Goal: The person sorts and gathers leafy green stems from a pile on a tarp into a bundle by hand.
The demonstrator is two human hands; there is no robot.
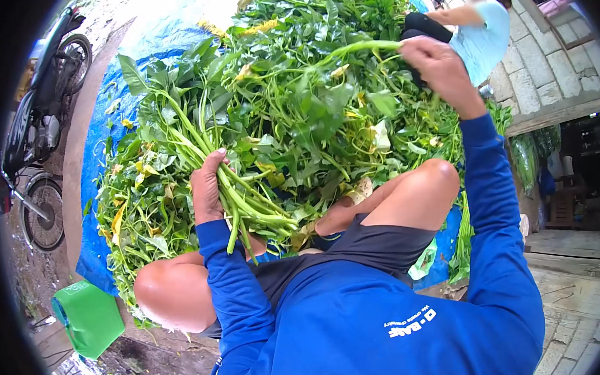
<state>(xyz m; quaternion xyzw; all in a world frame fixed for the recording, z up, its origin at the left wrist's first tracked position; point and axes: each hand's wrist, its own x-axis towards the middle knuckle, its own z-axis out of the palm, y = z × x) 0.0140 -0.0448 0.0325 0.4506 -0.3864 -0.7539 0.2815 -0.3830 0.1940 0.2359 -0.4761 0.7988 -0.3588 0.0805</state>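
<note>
Pale, glossy green marks the thick stems of the bunch of leafy greens that your left hand holds in front of you, between your knees. The stems look smooth and slender, gathered close where your fingers wrap them, thumb laid across the top; their bare ends fan out unevenly toward your lap, while broad, darker, pointed leaves spread at the far end. Your right hand, raised out to the right, has its fingers pinched together on a light-green strand that arches leftward over the heap of greens; you cannot tell where its other end lies among the leaves. That heap is a dense tangle of stems and leaves, flecked with yellowed ones, and it lies on a blue tarpaulin, whose creased edge shows along the left.
</note>
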